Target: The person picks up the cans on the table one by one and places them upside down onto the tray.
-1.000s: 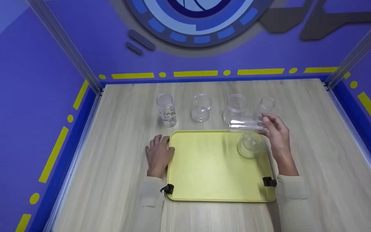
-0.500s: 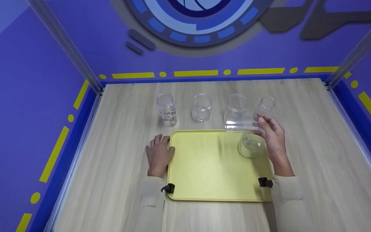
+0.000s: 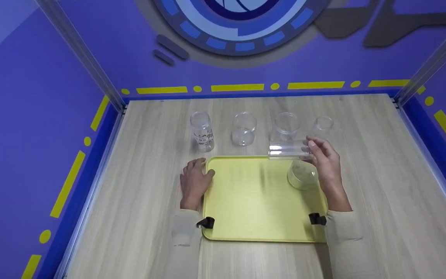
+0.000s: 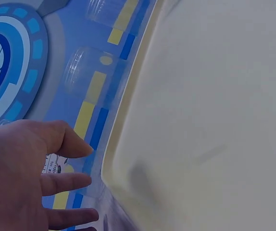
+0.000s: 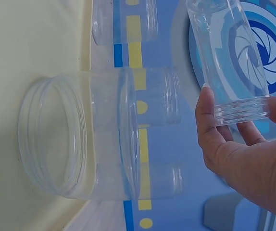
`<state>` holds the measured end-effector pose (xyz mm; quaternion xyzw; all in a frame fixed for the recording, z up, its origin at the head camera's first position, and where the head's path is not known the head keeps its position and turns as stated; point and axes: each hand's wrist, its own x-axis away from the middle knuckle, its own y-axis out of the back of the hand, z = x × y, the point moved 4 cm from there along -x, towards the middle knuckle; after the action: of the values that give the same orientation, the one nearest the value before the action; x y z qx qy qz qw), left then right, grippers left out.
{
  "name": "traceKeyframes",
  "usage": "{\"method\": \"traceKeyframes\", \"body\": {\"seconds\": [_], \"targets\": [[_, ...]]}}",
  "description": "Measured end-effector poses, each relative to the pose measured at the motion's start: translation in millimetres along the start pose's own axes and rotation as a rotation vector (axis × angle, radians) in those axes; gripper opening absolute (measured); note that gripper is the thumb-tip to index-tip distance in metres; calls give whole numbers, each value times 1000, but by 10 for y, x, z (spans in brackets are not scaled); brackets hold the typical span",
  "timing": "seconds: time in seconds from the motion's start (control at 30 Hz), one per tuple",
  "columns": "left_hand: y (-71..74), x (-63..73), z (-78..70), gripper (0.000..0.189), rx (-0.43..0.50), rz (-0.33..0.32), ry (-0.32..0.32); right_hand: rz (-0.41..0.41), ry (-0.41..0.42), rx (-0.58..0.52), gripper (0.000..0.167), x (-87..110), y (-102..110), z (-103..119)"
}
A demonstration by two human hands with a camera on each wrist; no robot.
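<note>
My right hand (image 3: 326, 161) pinches a tall clear jar (image 3: 289, 149) by its threaded mouth end. In the head view the jar lies sideways over the back edge of a yellow tray (image 3: 252, 201); the right wrist view shows the thumb and fingers about the screw threads of this jar (image 5: 232, 57). Beneath it, a wide clear jar (image 3: 302, 176) stands on the tray's back right corner. My left hand (image 3: 196, 180) is at the tray's left edge, thumb by the rim. In the left wrist view the left hand's fingers (image 4: 68, 185) are extended and hold nothing.
Behind the tray stands a row of clear jars: a tall printed one (image 3: 202, 131), a medium one (image 3: 244, 130), a wider one (image 3: 286, 124) and a narrow one (image 3: 323, 124). Blue-purple panels (image 3: 242, 73) enclose the wooden table (image 3: 149, 155) at back and sides.
My right hand has moved a little left with the tall jar, bringing it further over the tray. My left hand has shifted slightly right, its thumb now overlapping the tray's rim.
</note>
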<state>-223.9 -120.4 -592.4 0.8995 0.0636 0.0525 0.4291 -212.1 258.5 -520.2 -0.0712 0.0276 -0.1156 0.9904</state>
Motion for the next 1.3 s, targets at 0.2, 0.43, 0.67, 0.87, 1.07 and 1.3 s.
{"method": "traceKeyframes", "body": {"seconds": [0.2, 0.43, 0.67, 0.87, 1.07, 1.3], "targets": [[64, -4, -122, 55, 103, -47, -37, 4, 5, -9, 44, -4, -15, 15], [128, -10, -290, 52, 314, -60, -63, 9, 12, -4, 45, -16, -13, 30], [95, 2, -407, 48, 488, -57, -118, 5, 11, -12, 44, -2, -13, 14], [57, 38, -554, 46, 637, 1, -138, 3, 9, -14, 44, 16, -17, 1], [31, 69, -714, 48, 724, 59, -143, -2, 3, -21, 44, 25, -28, 1], [-29, 82, -858, 47, 781, 84, -174, -4, -4, -38, 42, 27, -34, 7]]}}
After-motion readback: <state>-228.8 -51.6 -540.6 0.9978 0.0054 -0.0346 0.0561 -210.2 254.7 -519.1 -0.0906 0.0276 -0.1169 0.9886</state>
